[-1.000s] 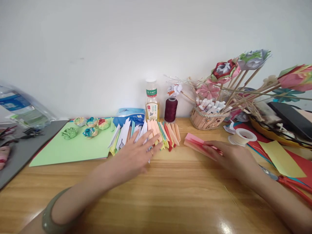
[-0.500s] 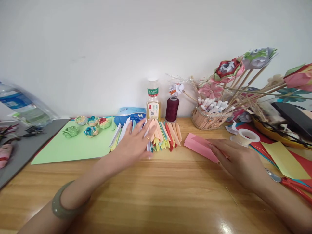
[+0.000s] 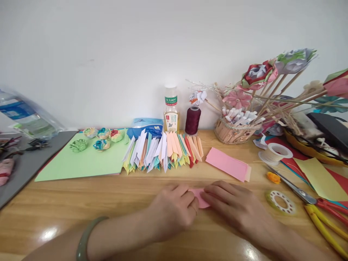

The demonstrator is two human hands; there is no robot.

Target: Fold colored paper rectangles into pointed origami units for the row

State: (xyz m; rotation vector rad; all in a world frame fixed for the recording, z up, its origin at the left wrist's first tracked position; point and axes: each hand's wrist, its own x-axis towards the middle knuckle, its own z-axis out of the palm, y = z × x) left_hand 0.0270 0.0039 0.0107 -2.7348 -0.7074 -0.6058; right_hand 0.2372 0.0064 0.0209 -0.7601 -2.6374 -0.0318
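Between my two hands, low over the wooden table (image 3: 130, 203), is a small piece of pink paper (image 3: 199, 195). My left hand (image 3: 174, 208) has its fingers curled on the paper's left end. My right hand (image 3: 233, 206) grips the right end, its fingers pressed together. Most of the sheet is hidden under my fingers. Just behind my right hand lies a stack of pink paper strips (image 3: 227, 164), with a paler strip at its edge. A row of folded paper pieces (image 3: 163, 150) in white, peach, yellow and red stands beyond my left hand.
At the right lie scissors (image 3: 306, 195), a tape roll (image 3: 281, 202), yellow-handled pliers (image 3: 323, 228) and a white spool (image 3: 275, 154). A bottle (image 3: 171, 112), dark red thread (image 3: 192, 121) and a basket (image 3: 235, 132) stand along the wall. Paper rosettes (image 3: 102, 145) rest on green paper (image 3: 89, 163).
My right hand has taken a pink paper from the stack and brought it nearer and to the left. My left hand has come down from the folded pieces and now holds the paper too.
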